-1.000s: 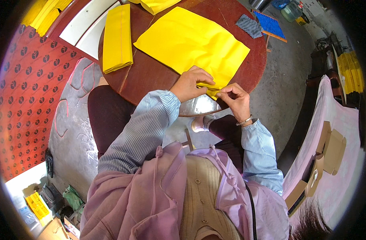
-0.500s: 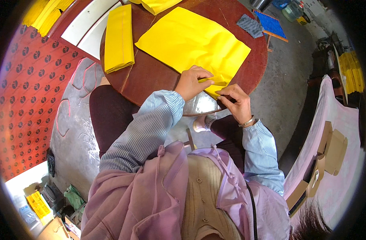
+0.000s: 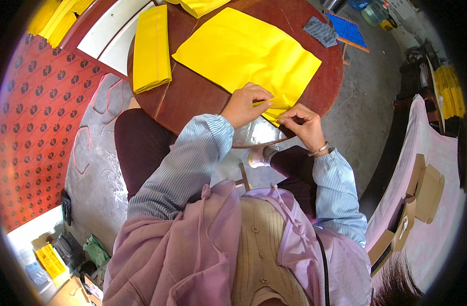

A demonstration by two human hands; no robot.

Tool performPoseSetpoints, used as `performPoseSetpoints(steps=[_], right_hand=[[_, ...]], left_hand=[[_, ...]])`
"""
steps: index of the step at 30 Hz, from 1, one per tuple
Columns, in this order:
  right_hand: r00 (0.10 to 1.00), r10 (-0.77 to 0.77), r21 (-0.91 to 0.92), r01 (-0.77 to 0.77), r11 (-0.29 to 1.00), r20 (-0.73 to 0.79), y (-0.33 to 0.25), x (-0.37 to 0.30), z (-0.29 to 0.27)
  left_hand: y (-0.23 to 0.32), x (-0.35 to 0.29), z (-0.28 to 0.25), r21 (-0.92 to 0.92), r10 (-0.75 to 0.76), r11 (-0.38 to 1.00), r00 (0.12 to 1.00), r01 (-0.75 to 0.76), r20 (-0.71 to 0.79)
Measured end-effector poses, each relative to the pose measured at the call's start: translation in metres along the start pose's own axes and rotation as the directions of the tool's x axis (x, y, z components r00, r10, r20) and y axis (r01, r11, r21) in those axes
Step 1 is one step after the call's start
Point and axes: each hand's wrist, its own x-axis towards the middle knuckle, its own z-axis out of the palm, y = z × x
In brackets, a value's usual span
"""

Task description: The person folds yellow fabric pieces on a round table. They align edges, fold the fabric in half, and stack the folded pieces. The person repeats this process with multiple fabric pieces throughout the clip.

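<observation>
A large yellow sheet (image 3: 243, 51), paper or thin cloth, lies at an angle on the round brown table (image 3: 192, 99). Its near corner is folded up and creased at the table's front edge. My left hand (image 3: 248, 103) pinches the fold between thumb and fingers. To its right, my right hand (image 3: 305, 127) is closed at the sheet's near corner, thumb and forefinger together on its edge. The exact fold under my fingertips is partly hidden. On the table's left lies a folded stack of yellow sheets (image 3: 152, 48). Another yellow piece (image 3: 200, 5) shows at the far edge.
A grey textured cloth (image 3: 320, 31) lies at the table's far right edge, beside a blue panel (image 3: 348, 30) on a stand. Below the table are my legs and a shoe (image 3: 256, 157). Open cardboard boxes (image 3: 422, 188) stand on a pink-white cover (image 3: 443, 168) at the right.
My right hand has shifted slightly, its fingers drawing closer together at the sheet's corner. My left hand keeps its pinch on the fold, almost still.
</observation>
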Motion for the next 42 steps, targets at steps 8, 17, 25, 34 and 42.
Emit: performPoseSetpoints(steps=[8, 17, 25, 34, 42], right_hand=[[0.997, 0.030, 0.076, -0.025, 0.997, -0.065, 0.005, -0.002, 0.008], [0.991, -0.109, -0.145, 0.096, 0.985, -0.082, -0.006, -0.009, 0.010], [0.991, -0.107, -0.109, 0.098, 0.989, -0.075, 0.000, -0.009, 0.010], [0.996, -0.081, -0.192, 0.072, 0.979, -0.040, -0.010, -0.010, 0.009], [0.997, -0.017, -0.086, 0.011, 0.996, -0.076, -0.008, -0.009, 0.011]], left_hand=[[0.003, -0.004, -0.006, 0.081, 0.136, 0.987, 0.988, -0.141, 0.069], [0.003, -0.002, 0.008, 0.037, 0.002, 0.999, 0.995, 0.002, -0.103], [0.006, -0.001, -0.003, -0.025, -0.070, 0.997, 0.997, 0.071, 0.018], [0.005, -0.001, -0.004, -0.033, -0.049, 0.998, 0.999, 0.050, 0.024], [0.004, -0.001, -0.003, -0.045, -0.041, 0.998, 0.999, 0.042, 0.018]])
